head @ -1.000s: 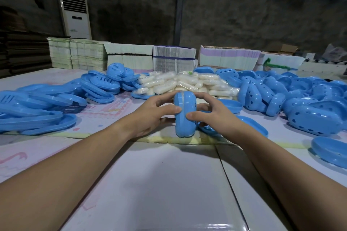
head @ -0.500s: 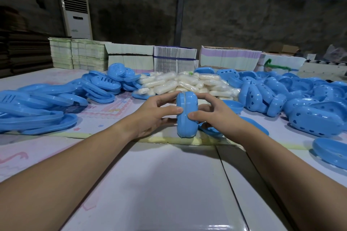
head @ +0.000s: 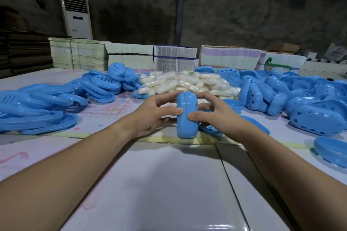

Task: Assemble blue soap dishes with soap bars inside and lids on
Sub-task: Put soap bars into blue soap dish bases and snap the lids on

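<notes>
A closed blue soap dish (head: 186, 116) stands on its edge on the table in the middle of the view. My left hand (head: 152, 114) presses its left side and my right hand (head: 216, 116) presses its right side, thumbs toward me. Whether a soap bar is inside is hidden. Wrapped white soap bars (head: 180, 84) lie heaped just behind it. Flat blue slotted trays and lids (head: 47, 107) pile up at the left. Perforated blue dish shells (head: 300, 99) pile up at the right.
Stacks of flat cartons (head: 131, 56) line the table's far edge. A white standing air conditioner (head: 77, 17) is against the back wall. A loose blue shell (head: 332, 150) lies at the right edge. Bare white tabletop (head: 159, 184) stretches between my forearms.
Both hands keep the same hold on the upright dish. The dish and hands have hardly shifted.
</notes>
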`<state>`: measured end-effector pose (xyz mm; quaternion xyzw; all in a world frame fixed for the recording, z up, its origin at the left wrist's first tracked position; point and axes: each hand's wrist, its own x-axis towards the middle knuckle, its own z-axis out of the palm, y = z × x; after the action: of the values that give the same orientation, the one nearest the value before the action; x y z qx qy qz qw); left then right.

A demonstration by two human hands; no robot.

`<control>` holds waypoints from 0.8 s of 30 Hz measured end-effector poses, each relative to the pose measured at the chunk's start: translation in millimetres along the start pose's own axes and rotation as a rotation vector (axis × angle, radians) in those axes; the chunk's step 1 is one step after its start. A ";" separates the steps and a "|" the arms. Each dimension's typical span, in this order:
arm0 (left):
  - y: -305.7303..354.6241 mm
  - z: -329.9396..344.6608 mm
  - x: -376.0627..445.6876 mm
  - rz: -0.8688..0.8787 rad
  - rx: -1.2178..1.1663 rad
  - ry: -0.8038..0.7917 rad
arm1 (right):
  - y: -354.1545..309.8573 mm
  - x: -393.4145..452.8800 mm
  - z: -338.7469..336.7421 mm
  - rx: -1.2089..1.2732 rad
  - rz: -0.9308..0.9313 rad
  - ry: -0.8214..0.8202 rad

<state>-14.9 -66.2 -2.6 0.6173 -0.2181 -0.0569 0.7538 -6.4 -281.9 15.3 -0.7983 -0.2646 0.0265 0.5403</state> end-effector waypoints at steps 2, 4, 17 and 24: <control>0.4 0.8 -0.4 0.002 -0.011 -0.001 | -0.1 0.5 -0.3 0.001 -0.010 0.002; 1.0 2.1 -0.8 -0.002 -0.013 0.004 | -0.1 0.8 -1.2 -0.007 -0.016 0.003; 7.5 3.4 0.4 0.036 -0.002 0.029 | -4.2 0.4 -3.4 0.002 -0.084 -0.006; 7.8 7.9 -0.4 0.053 -0.033 0.053 | -11.0 -2.0 0.0 -0.007 -0.105 0.000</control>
<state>-19.8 -71.3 5.8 0.6000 -0.2132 -0.0241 0.7707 -12.5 -279.7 24.5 -0.7852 -0.3063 -0.0026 0.5382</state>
